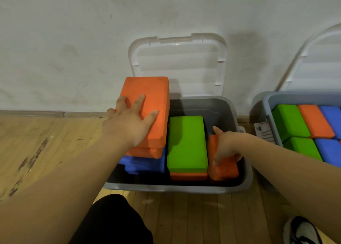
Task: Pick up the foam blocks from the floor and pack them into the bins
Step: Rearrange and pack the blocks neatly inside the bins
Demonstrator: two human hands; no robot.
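Head view, and plenty is cut off here: the second bin [295,94], off to the right of the grey bin [177,188], runs out past the frame edge, so only five of its packed blocks [313,121] show, two green, one orange and two blue, lying side by side. The second lid [313,59] above it is cropped too. Inside the grey bin the lowest layer is mostly buried, and how many blocks sit under the stacks I can't tell. The right hand's [226,146] fingertips are hard to make out as well. Now the grey bin itself: its clear lid [179,63] stands open behind it, against the wall. At the bin's left end a stack climbs above the rim, with the blue block [144,164] lowest, the lower orange block [145,153] on that, and the top orange block [158,88] crowning it. The left hand [129,123] lies flat on that top orange block, fingers straight and spread wide. In the middle of the bin the green block [186,142] rests on the middle orange block [188,176], of which only the near edge peeks out. At the bin's right end the right hand is curled round the end orange block [224,171], one digit sticking up. Nearer than the bin, on the wooden floor [46,142], there's a dark trouser knee [114,221] and a half-cropped shoe [302,230].
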